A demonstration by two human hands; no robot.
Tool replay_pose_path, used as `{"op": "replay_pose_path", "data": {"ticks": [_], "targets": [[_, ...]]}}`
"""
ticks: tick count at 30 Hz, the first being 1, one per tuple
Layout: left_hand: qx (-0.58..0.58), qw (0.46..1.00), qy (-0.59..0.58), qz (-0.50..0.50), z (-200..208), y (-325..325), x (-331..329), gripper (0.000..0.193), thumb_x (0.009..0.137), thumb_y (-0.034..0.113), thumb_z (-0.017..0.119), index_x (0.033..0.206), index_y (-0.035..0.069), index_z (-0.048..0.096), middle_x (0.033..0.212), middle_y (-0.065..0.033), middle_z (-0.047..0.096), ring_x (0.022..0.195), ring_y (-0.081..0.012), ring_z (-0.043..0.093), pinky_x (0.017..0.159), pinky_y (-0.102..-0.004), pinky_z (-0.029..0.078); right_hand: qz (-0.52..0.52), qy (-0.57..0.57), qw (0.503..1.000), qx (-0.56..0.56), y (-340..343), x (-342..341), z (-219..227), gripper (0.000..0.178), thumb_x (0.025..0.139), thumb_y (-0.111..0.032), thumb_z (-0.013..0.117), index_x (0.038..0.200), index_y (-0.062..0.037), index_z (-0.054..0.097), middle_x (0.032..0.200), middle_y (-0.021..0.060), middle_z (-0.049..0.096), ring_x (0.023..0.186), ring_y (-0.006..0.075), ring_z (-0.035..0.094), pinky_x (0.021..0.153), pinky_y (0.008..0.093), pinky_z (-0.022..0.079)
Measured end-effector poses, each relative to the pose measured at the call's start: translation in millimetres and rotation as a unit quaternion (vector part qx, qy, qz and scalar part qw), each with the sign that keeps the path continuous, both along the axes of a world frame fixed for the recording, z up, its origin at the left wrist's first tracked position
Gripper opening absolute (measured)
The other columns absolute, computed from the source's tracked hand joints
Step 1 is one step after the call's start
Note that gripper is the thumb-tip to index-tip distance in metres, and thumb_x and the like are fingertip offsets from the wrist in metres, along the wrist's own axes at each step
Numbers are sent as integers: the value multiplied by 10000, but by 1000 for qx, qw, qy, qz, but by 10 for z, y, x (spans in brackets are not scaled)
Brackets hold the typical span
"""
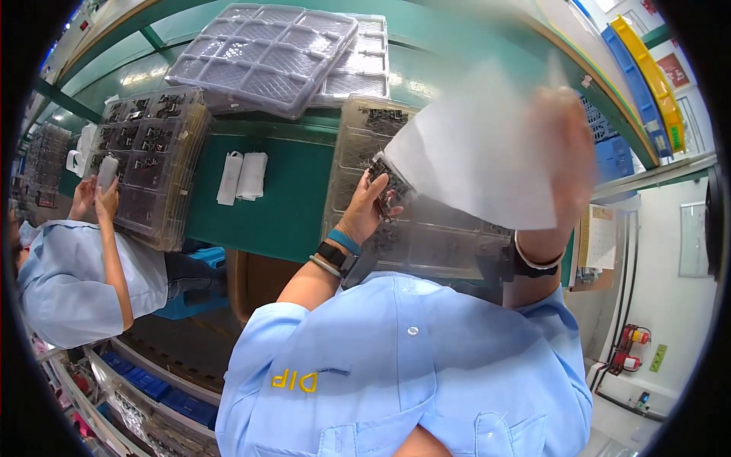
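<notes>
My left hand [364, 207] is closed round a bunch of small dark electronic parts [388, 185], held over the tray in front of me. A thin white sheet [476, 145] spreads from beside those parts across to my right hand [562, 145]. That hand is raised on the right and smeared by motion; the sheet's edge runs up to it and moves with it. Below both hands lies a clear plastic tray [438, 247] with compartments. Small dark parts [387, 118] fill some of its far compartments, and the sheet hides part of it.
Two folded white packets [242, 177] lie on the green table [255, 228]. Empty clear trays [263, 57] are stacked at the back. On the left, a co-worker [87, 266] holds a white packet beside a tray stack [156, 171]. A green shelf edge [609, 122] rises on the right.
</notes>
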State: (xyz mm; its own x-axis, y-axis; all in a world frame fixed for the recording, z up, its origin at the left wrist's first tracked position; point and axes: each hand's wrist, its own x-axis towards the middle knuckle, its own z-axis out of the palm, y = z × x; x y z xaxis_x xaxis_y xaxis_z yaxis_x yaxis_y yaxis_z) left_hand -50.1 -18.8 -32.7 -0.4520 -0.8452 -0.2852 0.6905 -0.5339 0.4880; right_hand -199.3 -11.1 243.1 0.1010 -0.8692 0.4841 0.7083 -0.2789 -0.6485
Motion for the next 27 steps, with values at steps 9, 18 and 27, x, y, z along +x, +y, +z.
{"op": "replay_pose_path", "data": {"ticks": [9, 18, 27], "targets": [[-4, 1000, -9, 8, -1, 14, -113, 533, 857, 332, 693, 1279, 171, 412, 1071, -3, 575, 929, -152, 599, 677, -383, 560, 189, 15, 979, -69, -171, -113, 245, 256, 1013, -188, 390, 1120, -6, 534, 1141, 145, 589, 1050, 233, 625, 892, 318, 536], [14, 990, -137, 38, -76, -15, -239, 883, 786, 274, 772, 1422, 143, 175, 1070, -4, 544, 882, -116, 569, 613, -316, 519, -402, 428, 762, -272, -12, 12, 234, 331, 1011, -231, 401, 1199, 17, 511, 1141, 142, 586, 1007, 217, 629, 847, 290, 538], [-60, 950, -290, 100, -375, -27, -385, 920, 805, 254, 753, 1462, 85, 131, 1162, -50, 535, 973, -158, 581, 765, -315, 529, -448, 422, 750, -243, -74, -65, 152, 367, 999, -260, 428, 1245, 7, 482, 1159, 144, 578, 1006, 212, 617, 844, 289, 525]]}}
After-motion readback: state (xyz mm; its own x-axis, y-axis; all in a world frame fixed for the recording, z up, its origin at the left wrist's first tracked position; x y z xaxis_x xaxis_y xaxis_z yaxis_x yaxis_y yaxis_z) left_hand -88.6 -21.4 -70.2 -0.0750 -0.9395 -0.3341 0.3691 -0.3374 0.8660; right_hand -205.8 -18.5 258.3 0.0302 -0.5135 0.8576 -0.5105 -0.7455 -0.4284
